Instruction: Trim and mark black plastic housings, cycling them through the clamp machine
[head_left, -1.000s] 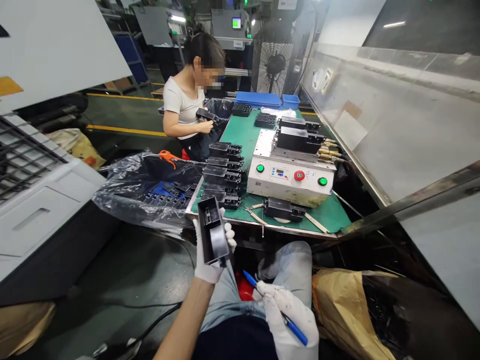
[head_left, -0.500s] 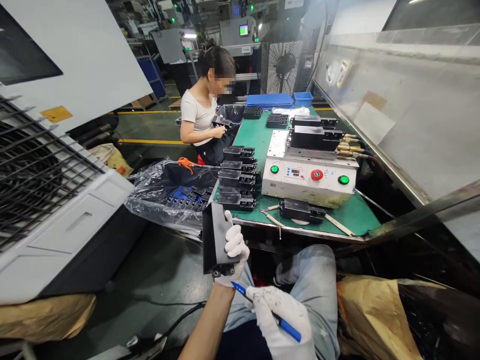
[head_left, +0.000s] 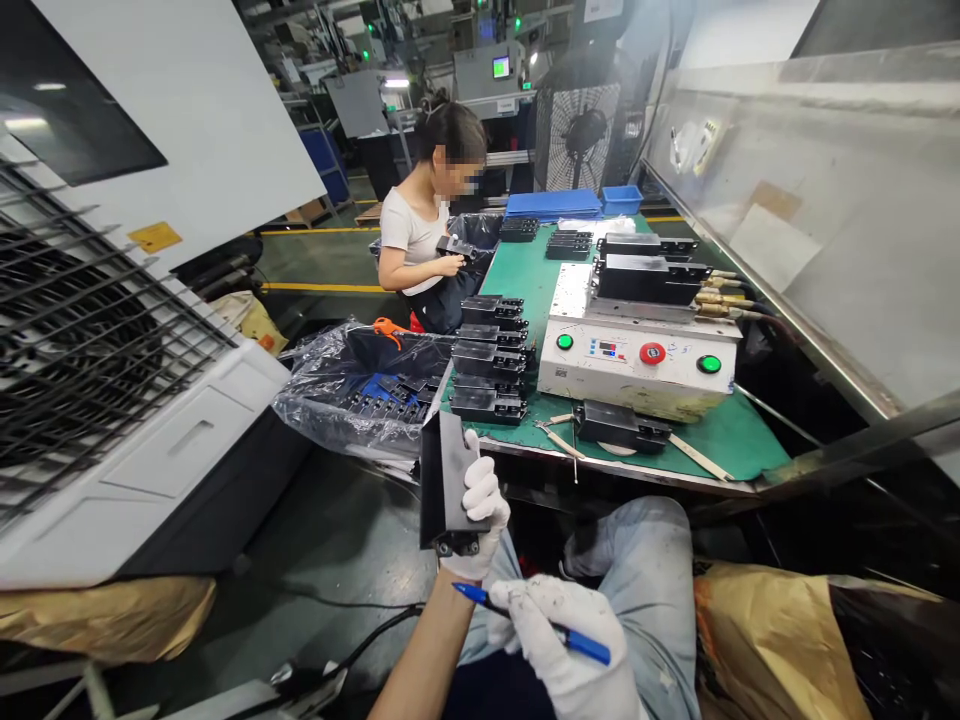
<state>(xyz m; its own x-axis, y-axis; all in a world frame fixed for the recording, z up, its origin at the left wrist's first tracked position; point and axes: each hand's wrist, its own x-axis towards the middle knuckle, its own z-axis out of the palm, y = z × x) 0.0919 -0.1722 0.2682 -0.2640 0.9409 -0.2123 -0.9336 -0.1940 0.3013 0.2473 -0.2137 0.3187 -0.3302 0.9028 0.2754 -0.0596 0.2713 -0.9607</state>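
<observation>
My left hand (head_left: 486, 505), in a white glove, grips a long black housing (head_left: 450, 475) that stands tilted upright, with small fittings at its lower end. Below and to the right of it, my right hand (head_left: 566, 635), gloved too, is closed around a blue pen (head_left: 586, 646). The pen's tip points left, over my left wrist, apart from the housing. A row of black parts (head_left: 489, 360) lies on the green table (head_left: 517, 285) beyond my hands. Another black part (head_left: 621, 425) rests near the table's front edge, beside some light-coloured sticks.
A white machine (head_left: 637, 350) with green and red buttons holds black parts on the right. A plastic-lined bin (head_left: 315, 385) with orange cutters (head_left: 391, 330) stands left. Across it sits a person (head_left: 409, 230) handling a black part. Brown bags flank my legs.
The whole view has shifted slightly, so the scene sits further right. Both hands keep their holds; the pen's tip sits a little further left and lower relative to my left hand.
</observation>
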